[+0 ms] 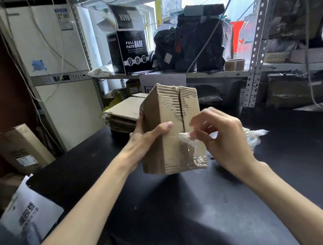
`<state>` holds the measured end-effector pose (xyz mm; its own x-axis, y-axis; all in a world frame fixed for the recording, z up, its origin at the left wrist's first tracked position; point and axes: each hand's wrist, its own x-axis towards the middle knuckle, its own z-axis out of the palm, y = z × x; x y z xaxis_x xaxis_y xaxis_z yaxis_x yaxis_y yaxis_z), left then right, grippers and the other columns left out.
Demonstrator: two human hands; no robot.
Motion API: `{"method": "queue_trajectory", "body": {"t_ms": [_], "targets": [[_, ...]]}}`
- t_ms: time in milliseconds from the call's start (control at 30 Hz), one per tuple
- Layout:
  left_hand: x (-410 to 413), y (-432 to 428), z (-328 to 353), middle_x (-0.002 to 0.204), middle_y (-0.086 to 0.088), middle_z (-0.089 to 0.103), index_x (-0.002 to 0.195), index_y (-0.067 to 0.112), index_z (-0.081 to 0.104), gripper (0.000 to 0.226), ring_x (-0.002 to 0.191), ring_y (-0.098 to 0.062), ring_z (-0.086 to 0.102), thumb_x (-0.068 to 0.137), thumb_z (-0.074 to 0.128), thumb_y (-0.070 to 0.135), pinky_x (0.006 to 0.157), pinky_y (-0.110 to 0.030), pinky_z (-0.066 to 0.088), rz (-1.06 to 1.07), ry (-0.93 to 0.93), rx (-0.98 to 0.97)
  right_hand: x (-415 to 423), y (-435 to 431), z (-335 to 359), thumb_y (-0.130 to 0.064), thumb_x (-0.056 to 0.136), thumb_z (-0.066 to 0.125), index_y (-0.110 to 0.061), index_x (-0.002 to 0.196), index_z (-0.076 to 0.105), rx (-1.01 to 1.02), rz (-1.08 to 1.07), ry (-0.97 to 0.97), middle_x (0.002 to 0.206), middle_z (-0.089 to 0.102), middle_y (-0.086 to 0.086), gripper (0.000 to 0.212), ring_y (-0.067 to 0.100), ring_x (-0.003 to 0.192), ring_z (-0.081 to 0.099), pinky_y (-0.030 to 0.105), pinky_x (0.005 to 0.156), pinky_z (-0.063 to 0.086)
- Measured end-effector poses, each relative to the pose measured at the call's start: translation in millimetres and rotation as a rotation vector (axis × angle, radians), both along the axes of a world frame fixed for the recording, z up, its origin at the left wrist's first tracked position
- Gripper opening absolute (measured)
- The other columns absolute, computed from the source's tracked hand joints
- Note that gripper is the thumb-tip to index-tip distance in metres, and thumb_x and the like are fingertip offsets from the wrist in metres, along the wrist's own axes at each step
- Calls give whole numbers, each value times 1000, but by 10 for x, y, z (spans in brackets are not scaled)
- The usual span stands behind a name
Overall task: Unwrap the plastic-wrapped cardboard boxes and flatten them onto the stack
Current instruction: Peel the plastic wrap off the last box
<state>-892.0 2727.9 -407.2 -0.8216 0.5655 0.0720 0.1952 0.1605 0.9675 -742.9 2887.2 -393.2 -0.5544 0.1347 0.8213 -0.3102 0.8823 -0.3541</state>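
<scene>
Cardboard box held upright above worktop, flaps shut, contents hidden; flattened stack sits far left behind it. L hand grip wraps box's left side, thumb across front. R hand grip pinches loose plastic wrap at box's lower front.

Cardboard box held on end over the black tabletop, torn corrugated face and centre seam toward the camera. Left hand grips its left side, thumb across the front. Right hand: fingers pinch a strip of clear plastic wrap that clings to the lower right of the box. Crumpled plastic lies behind the right hand. Stack of flattened cardboard sits behind the box to the left. Black mask box and tape roll on the shelf.
</scene>
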Motion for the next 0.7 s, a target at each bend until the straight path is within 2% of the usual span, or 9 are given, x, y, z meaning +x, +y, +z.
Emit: {"method": "queue_trajectory", "body": {"t_ms": [67, 133, 200, 267, 367, 467, 567, 633, 700], "targets": [[-11, 43, 35, 143, -5, 51, 136, 71, 32, 110, 130, -30, 51, 37, 78, 90, 106, -53, 46, 10, -24, -9, 24, 1, -8, 8, 77, 73, -12, 83, 71, 115, 35, 3, 83, 60, -5, 21, 10, 69, 58, 24, 62, 48], [-28, 65, 39, 144, -5, 51, 137, 69, 34, 109, 130, -30, 51, 39, 78, 90, 104, -54, 48, 59, -44, 13, 35, 17, -16, -4, 81, 73, -11, 89, 74, 140, 79, -24, 87, 63, -3, 11, 13, 72, 60, 28, 65, 52], [-34, 46, 12, 146, -5, 48, 139, 67, 31, 113, 131, -30, 51, 39, 76, 92, 105, -54, 47, 84, -57, 14, 23, 20, -22, -15, 79, 79, -12, 97, 74, 150, 70, -65, 92, 63, -5, 19, 12, 77, 61, 28, 69, 54], [18, 15, -1, 145, -5, 45, 145, 65, 24, 123, 128, -27, 50, 36, 74, 93, 109, -49, 43, 48, -34, -10, -1, 29, -43, -16, 74, 85, -13, 98, 72, 121, 59, -94, 93, 60, -9, 28, 9, 81, 60, 26, 72, 54], [120, 12, 41, 139, -6, 36, 153, 58, 13, 132, 123, -22, 41, 37, 72, 82, 108, -36, 37, -6, 29, -60, -9, 57, -38, -11, 74, 85, -11, 92, 69, 46, 84, -97, 88, 59, -9, 24, 9, 80, 60, 25, 71, 52], [165, 59, 95, 140, -8, 33, 154, 57, 10, 135, 119, -21, 38, 35, 71, 77, 105, -34, 37, -14, 48, -68, -3, 91, -7, -7, 73, 83, -13, 88, 68, 8, 57, -124, 85, 61, -7, 22, 7, 76, 60, 29, 69, 53], [157, 136, 85, 139, -6, 33, 156, 52, 14, 136, 118, -19, 39, 35, 69, 79, 99, -32, 36, 33, 60, -69, 4, 135, -2, 0, 77, 77, -15, 89, 67, 41, 44, -178, 84, 64, -9, 21, 9, 75, 62, 36, 67, 53], [113, 170, 57, 141, -6, 38, 154, 53, 21, 134, 122, -20, 45, 34, 72, 83, 103, -34, 41, 52, 47, -46, 21, 156, 9, 11, 76, 68, -15, 89, 68, 55, 90, -244, 82, 68, -10, 28, 8, 76, 64, 33, 68, 52], [65, 178, 28, 144, -5, 44, 150, 57, 24, 133, 124, -24, 53, 32, 76, 90, 107, -43, 47, 33, 27, -33, 33, 123, 13, 13, 75, 64, -14, 91, 68, 51, 104, -289, 80, 69, -11, 31, 7, 76, 64, 30, 68, 51]]}}
